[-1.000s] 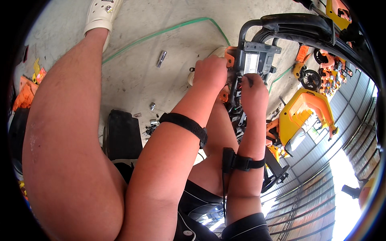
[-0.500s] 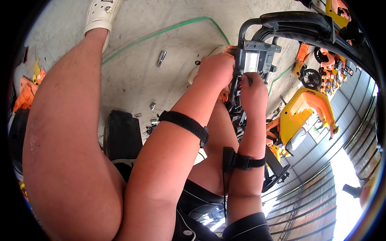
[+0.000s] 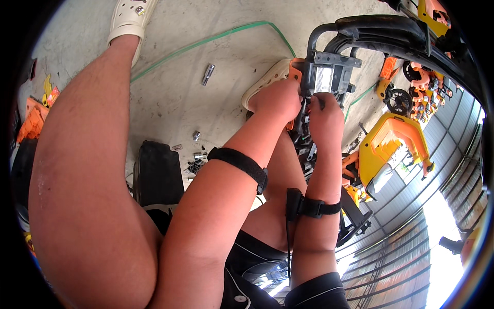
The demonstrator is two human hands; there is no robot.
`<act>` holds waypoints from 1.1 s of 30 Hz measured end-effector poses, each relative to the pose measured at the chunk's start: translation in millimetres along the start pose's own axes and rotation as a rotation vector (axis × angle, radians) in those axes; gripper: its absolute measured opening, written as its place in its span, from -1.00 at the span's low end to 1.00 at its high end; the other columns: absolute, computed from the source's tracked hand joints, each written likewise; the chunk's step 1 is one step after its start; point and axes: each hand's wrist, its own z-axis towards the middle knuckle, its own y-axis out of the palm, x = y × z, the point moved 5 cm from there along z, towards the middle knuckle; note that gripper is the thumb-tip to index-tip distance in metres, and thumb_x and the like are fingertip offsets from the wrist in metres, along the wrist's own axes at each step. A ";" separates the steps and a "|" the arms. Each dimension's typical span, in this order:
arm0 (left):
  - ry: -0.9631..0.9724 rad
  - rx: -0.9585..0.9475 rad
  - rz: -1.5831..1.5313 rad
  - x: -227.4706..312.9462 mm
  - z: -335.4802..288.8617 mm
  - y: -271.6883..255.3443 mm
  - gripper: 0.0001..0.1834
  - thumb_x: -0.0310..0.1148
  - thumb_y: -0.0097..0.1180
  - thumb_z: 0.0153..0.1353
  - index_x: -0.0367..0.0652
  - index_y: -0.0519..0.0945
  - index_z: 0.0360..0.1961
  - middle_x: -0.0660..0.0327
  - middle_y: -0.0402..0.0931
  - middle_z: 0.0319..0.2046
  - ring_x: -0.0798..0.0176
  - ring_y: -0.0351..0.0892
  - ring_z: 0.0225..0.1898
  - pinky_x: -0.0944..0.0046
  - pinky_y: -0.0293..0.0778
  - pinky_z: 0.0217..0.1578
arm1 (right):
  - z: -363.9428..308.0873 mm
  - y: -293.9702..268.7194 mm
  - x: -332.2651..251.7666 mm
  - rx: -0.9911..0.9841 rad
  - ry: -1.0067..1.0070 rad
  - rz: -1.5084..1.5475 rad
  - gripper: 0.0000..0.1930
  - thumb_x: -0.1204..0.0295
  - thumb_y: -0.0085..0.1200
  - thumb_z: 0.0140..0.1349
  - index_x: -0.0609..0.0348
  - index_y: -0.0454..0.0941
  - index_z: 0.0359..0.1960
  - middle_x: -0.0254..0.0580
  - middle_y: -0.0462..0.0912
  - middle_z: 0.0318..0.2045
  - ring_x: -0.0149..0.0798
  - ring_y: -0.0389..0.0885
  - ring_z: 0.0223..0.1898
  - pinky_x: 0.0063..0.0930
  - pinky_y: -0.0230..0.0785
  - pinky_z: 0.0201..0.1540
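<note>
A black tubular vehicle frame [image 3: 378,36] stands in front of me, with a grey-black boxy unit [image 3: 337,72] bearing a pale label [image 3: 323,79]. An orange panel [image 3: 296,69] runs along the unit's left side. My left hand [image 3: 280,100] is closed beside that panel, its fingertips mostly turned away. Just below the label, my right hand [image 3: 327,110] is closed, thumb and fingers bent together at the unit's lower edge. What either hand grips is hidden or too small to make out.
A silver socket tool [image 3: 208,74] lies on the concrete floor, with a small metal socket [image 3: 196,136] nearer me. A green strap [image 3: 216,38] crosses the floor. At left is a black padded seat [image 3: 157,175]. Yellow body panels [image 3: 386,144] and a wheel [image 3: 399,101] are at right.
My left hand has moved down along the orange panel, uncovering its upper part and more of the pale shoe behind. My right hand stays almost in place.
</note>
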 end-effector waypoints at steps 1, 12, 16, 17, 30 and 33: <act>-0.055 -0.022 -0.030 0.6 -2.3 3.1 -0.81 -0.27 0.29 0.26 -0.02 0.74 -0.13 0.13 0.75 -0.23 -0.05 0.72 -0.11 -0.02 0.58 -0.10 | -0.7 -1.1 0.0 -0.003 0.010 -0.005 -0.75 0.30 0.10 0.42 0.20 0.68 -0.07 0.13 0.78 -0.23 0.22 0.74 -0.14 -0.02 0.56 -0.08; -0.052 0.111 -0.175 -18.9 0.8 17.9 -0.79 -0.26 0.28 0.29 -0.05 0.73 -0.10 0.10 0.74 -0.24 -0.07 0.71 -0.11 -0.03 0.57 -0.11 | 0.5 2.6 5.4 -0.005 0.014 -0.018 -0.76 0.29 0.10 0.42 0.18 0.68 -0.08 0.11 0.77 -0.24 0.22 0.74 -0.16 -0.02 0.55 -0.10; 0.107 0.276 -0.026 -11.3 -3.6 -1.8 -0.81 -0.29 0.29 0.25 -0.03 0.75 -0.13 0.10 0.70 -0.33 -0.07 0.71 -0.16 -0.03 0.59 -0.09 | 1.0 3.0 4.4 0.004 -0.001 -0.009 -0.77 0.29 0.10 0.42 0.17 0.68 -0.09 0.11 0.77 -0.25 0.22 0.74 -0.17 -0.01 0.55 -0.11; 0.153 0.272 0.019 -6.6 -3.4 -6.5 -0.82 -0.29 0.30 0.24 -0.02 0.76 -0.16 0.12 0.69 -0.35 -0.07 0.71 -0.16 -0.03 0.59 -0.11 | 0.5 2.5 4.3 0.008 -0.007 -0.008 -0.77 0.29 0.11 0.42 0.18 0.68 -0.10 0.11 0.77 -0.25 0.22 0.74 -0.17 -0.01 0.55 -0.11; 0.276 0.143 0.363 23.3 10.2 -22.8 -0.86 -0.32 0.22 0.17 0.14 0.80 -0.32 0.22 0.71 -0.37 0.01 0.70 -0.16 -0.03 0.44 -0.18 | 0.2 2.9 5.2 0.002 -0.018 0.007 -0.76 0.30 0.11 0.41 0.20 0.68 -0.11 0.12 0.77 -0.26 0.22 0.74 -0.18 -0.03 0.56 -0.11; 0.249 0.095 0.303 20.2 7.5 -21.2 -0.89 -0.32 0.26 0.18 0.11 0.80 -0.32 0.22 0.72 -0.35 0.00 0.71 -0.13 -0.01 0.50 -0.18 | 0.5 2.7 4.4 -0.002 -0.013 0.005 -0.76 0.30 0.11 0.41 0.21 0.68 -0.11 0.12 0.77 -0.26 0.21 0.75 -0.18 -0.03 0.56 -0.11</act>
